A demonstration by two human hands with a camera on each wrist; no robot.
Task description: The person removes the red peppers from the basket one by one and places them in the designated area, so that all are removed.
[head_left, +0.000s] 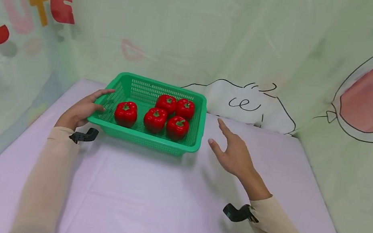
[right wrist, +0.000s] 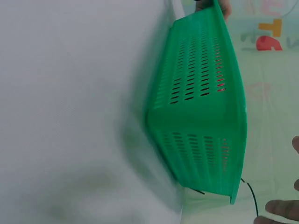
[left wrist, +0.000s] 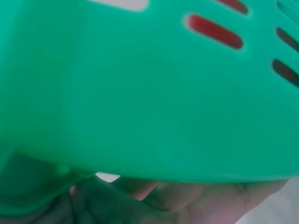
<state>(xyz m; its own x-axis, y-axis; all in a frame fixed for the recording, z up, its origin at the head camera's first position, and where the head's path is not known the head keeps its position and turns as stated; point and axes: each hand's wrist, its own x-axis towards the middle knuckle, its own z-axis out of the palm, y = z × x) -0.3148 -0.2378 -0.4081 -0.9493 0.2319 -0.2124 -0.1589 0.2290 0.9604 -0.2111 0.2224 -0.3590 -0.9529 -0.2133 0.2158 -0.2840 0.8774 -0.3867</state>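
Observation:
A green plastic basket with slotted walls stands toward the back of the table and holds several red bell peppers. One pepper lies apart on the left; the others cluster on the right. My left hand grips the basket's left end, its fingers at the rim. In the left wrist view, the basket wall fills most of the picture, with the left hand along its lower edge. To the right of the basket, my right hand is held in the air, fingers extended and holding nothing.
A pale table lies under the basket and both arms. Behind it hangs a light green printed backdrop with letters and line drawings, close to the basket's far side. Each wrist carries a small black camera.

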